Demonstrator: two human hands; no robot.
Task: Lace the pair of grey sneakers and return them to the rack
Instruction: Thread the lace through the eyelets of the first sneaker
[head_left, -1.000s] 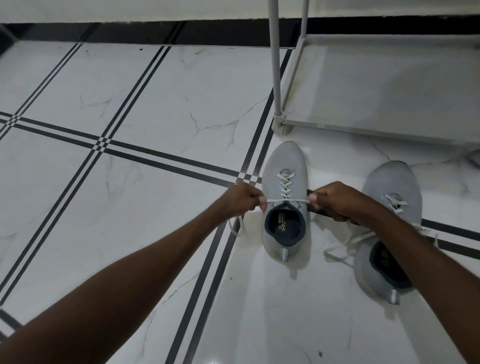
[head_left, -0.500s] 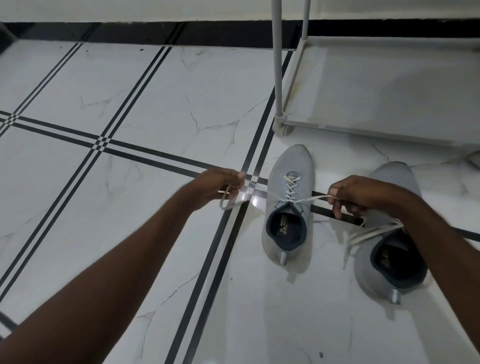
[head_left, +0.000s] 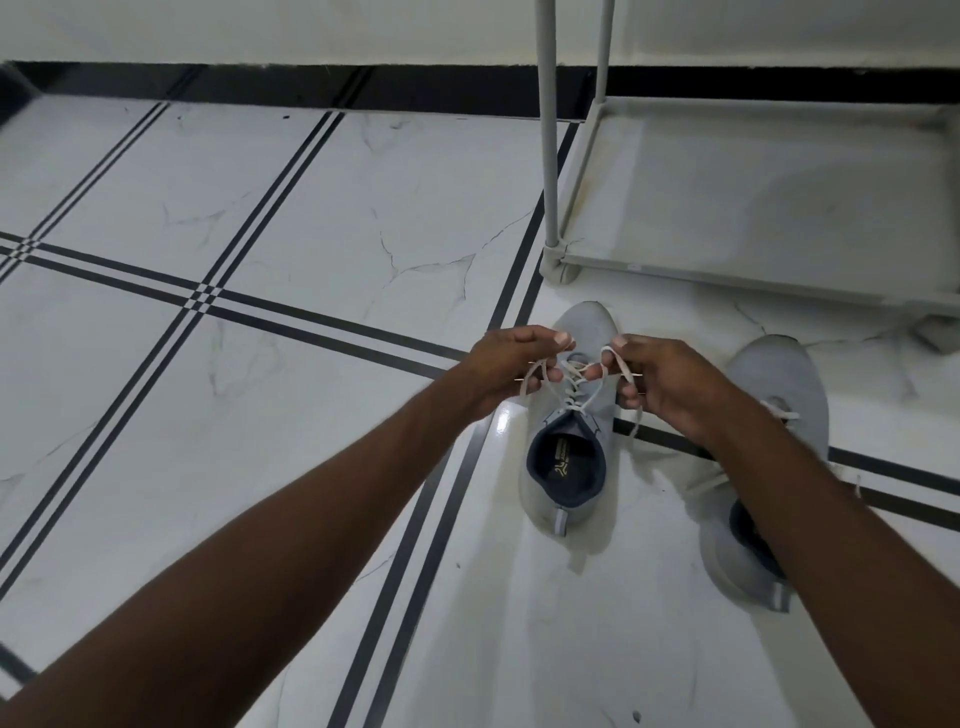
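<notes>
Two grey sneakers stand on the white tiled floor, toes towards the rack. The left sneaker (head_left: 566, 467) has a dark blue lining and a white lace (head_left: 574, 387) threaded up its front. My left hand (head_left: 511, 366) pinches a loop of that lace over the shoe's toe end. My right hand (head_left: 662, 384) pinches another loop of the same lace, close beside the left hand. The right sneaker (head_left: 779, 379) lies partly under my right forearm, with its lace loose.
A grey shoe rack (head_left: 753, 280) stands at the back right, with its bottom shelf bare and two upright poles (head_left: 549, 156). A black skirting strip runs along the wall. Black double lines cross the floor tiles.
My hands were pulling the lace ends apart sideways. They have come together above the left sneaker's toe, each holding a loop of lace.
</notes>
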